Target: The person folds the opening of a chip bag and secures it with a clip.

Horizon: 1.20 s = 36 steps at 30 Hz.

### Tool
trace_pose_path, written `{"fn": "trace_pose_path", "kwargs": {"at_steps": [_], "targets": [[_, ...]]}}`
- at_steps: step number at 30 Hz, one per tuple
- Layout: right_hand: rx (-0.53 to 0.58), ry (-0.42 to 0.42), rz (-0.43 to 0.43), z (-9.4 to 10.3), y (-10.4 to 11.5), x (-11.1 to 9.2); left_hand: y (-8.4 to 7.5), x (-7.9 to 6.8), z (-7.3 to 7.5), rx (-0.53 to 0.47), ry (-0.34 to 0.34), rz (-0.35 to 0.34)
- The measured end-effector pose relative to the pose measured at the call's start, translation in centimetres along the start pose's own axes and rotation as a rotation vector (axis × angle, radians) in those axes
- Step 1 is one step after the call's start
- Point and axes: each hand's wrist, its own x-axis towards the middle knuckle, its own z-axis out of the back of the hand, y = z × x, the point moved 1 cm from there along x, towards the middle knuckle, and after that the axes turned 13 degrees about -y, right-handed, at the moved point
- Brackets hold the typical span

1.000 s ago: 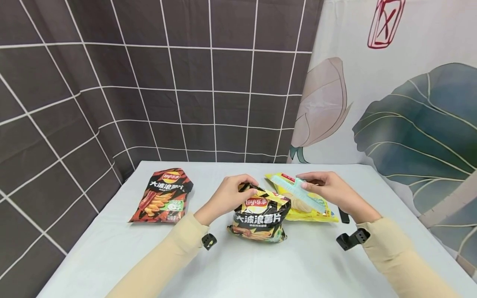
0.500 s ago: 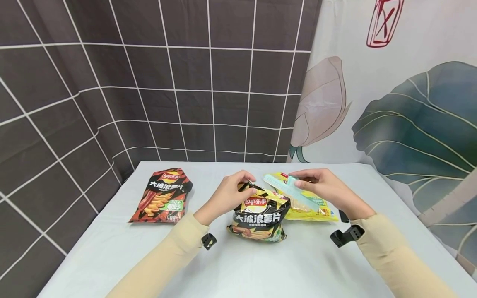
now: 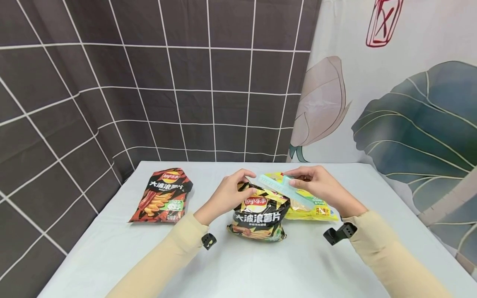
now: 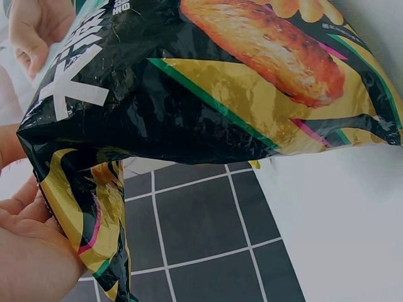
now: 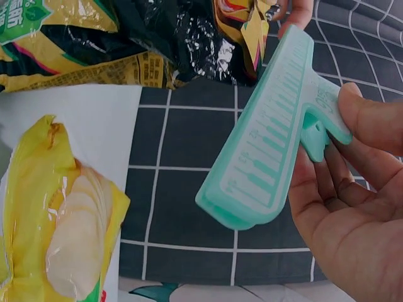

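Note:
A black and gold chip bag [image 3: 258, 217] stands on the white table in front of me, its top folded over. My left hand [image 3: 232, 193] pinches that folded top between thumb and fingers; the left wrist view shows the crumpled gold edge of the bag [image 4: 94, 214] beside the palm. In my right hand [image 3: 316, 182] is a mint-green bag clip [image 3: 285, 190], pinched by its handle. Seen from the right wrist, the clip [image 5: 267, 138] is long with a piano-key print, and its far end overlaps the bag's top edge. Its jaws look closed along their length.
A yellow chip bag [image 3: 324, 212] lies just behind and right of the black one, partly hidden by the clip and right hand. A red and black chip bag [image 3: 162, 196] lies flat at the left. Dark gridded cloth [image 3: 186, 103] hangs behind the table.
My right hand has moved left with the bag clip, from over the yellow bag to the black bag's top. My left hand and the black bag stay nearly still.

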Motion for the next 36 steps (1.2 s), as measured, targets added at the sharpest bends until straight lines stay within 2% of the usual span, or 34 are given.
{"fn": "trace_pose_path", "kwargs": {"at_steps": [5,13,21,25,36], "targets": [[0.018,-0.004,-0.008,-0.4,0.2,0.2,0.1,0.0,-0.1,0.0,0.001,0.001],[0.022,0.011,0.036,-1.1,0.2,0.8,0.2,0.1,0.1,-0.006,0.011,-0.013],[0.05,0.038,0.012,-1.5,0.5,1.2,0.5,0.1,0.0,-0.016,0.012,0.001],[0.067,0.04,0.026,-1.7,0.6,1.3,0.6,0.2,0.0,-0.018,0.018,0.001],[0.071,0.05,0.056,-2.3,1.0,1.5,0.3,0.0,0.1,-0.046,0.064,-0.005]]}}
